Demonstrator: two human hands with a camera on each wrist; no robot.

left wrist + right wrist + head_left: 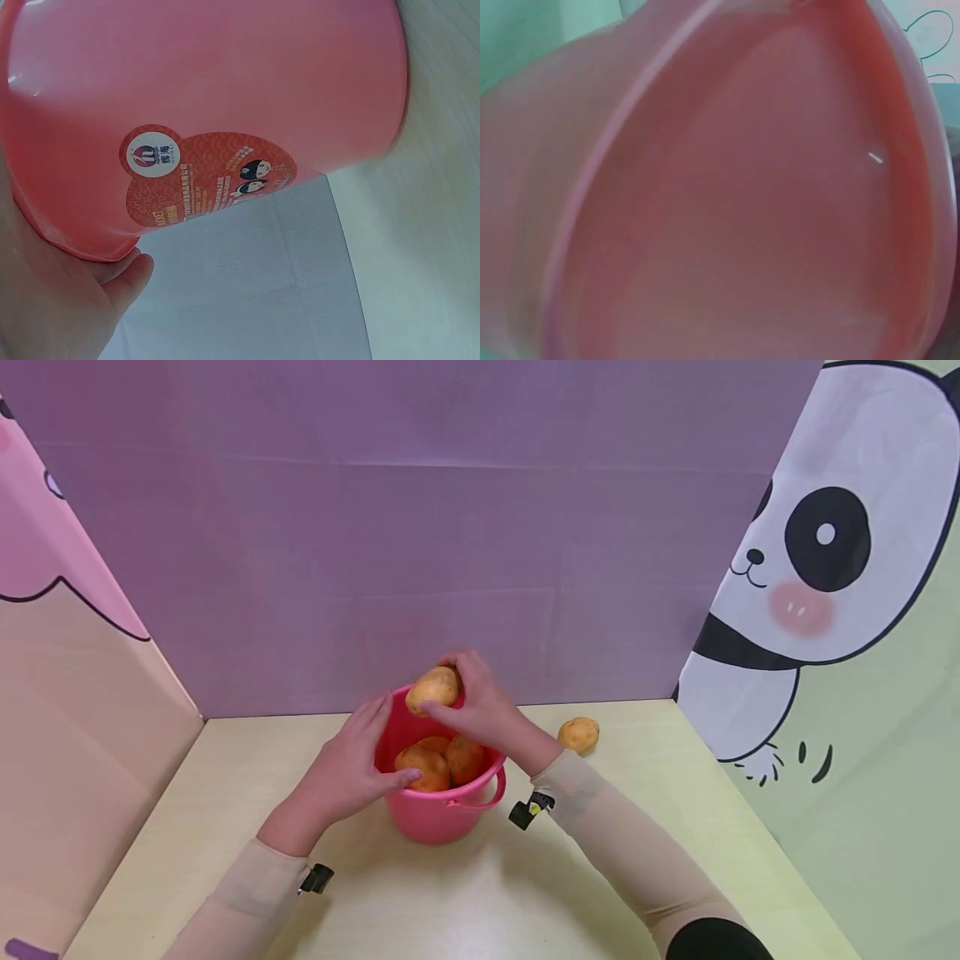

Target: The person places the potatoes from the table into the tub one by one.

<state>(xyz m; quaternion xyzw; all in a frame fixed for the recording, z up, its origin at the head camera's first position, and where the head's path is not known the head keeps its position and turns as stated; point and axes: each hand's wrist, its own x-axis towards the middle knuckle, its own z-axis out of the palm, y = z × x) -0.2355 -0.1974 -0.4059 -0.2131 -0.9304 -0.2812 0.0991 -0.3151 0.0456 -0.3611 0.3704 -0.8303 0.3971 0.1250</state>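
A pink bucket [438, 818] stands on the pale table [465, 902] and holds several potatoes [427, 767]. My right hand [474, 703] grips another potato [433, 687] just above the bucket's far rim. My left hand [351, 764] lies against the bucket's left side, fingers straight along the outside and thumb across the rim near the potatoes. In the left wrist view the bucket wall [225, 90] with its red sticker [206, 180] fills the frame, and my left hand [52, 307] presses against it. The right wrist view shows only the blurred bucket [742, 225] from close up.
One loose potato [578, 734] lies on the table to the right of the bucket, near the back. A purple backdrop [420, 527] closes the rear, a pink panel [67, 693] the left side, and a panda panel [825, 568] the right.
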